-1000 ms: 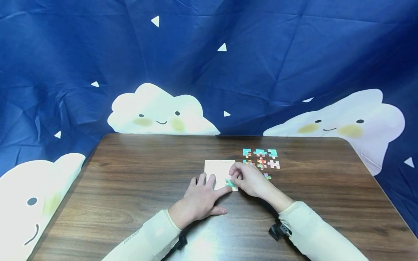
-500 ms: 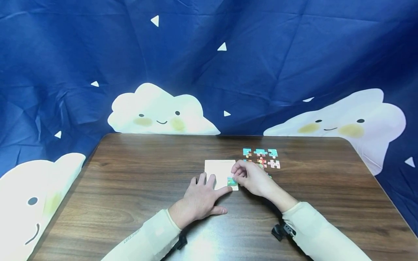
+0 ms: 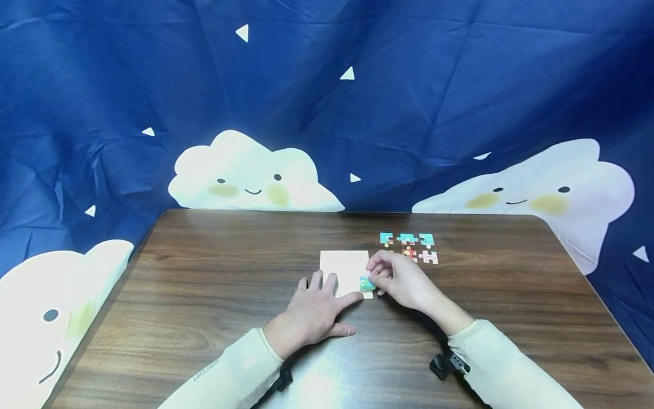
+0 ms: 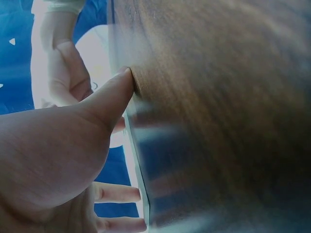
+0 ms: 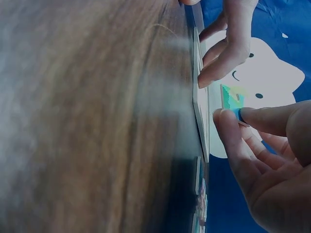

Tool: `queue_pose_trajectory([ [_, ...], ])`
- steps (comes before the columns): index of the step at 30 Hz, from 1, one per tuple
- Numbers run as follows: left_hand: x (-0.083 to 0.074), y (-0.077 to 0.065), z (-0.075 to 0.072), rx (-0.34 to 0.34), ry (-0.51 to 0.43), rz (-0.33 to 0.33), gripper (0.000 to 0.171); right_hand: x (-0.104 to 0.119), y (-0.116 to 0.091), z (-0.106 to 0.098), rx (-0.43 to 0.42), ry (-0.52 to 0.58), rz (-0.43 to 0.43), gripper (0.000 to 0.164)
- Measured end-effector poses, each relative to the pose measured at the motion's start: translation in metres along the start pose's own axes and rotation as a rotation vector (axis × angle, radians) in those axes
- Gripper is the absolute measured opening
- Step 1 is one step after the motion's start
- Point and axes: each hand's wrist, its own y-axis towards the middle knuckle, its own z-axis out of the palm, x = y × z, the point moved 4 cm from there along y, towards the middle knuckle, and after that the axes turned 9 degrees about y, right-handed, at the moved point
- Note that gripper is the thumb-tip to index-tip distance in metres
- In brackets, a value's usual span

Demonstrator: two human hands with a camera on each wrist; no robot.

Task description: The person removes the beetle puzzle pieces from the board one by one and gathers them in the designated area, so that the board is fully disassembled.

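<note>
A pale square puzzle board lies on the brown wooden table. My left hand lies flat with its straight fingers pressing on the board's near edge. My right hand pinches a small green-and-blue puzzle piece between thumb and fingers, held just above the board's near right corner. In the right wrist view the puzzle piece stands off the board, and the left fingers rest on the board beyond it. The left wrist view shows my left thumb touching the table.
Several loose coloured puzzle pieces lie in rows to the right of the board, partly hidden behind my right hand. A dark blue cloth with white clouds hangs behind the table. The table's far edge runs just below it.
My right hand has lifted the puzzle piece slightly off the board's corner and drawn a little to the right. The left hand has stayed put.
</note>
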Motion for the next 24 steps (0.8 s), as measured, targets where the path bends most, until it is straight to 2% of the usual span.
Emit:
queue_pose_trajectory([
  [17,0.000,0.000,-0.001,0.002,-0.004,-0.002,0.071,0.000,-0.010,-0.009,-0.027,0.006,0.023,0.013],
  [24,-0.001,-0.001,-0.001,-0.023,0.000,-0.004,0.069,0.000,-0.014,-0.013,-0.038,-0.027,-0.003,0.010],
])
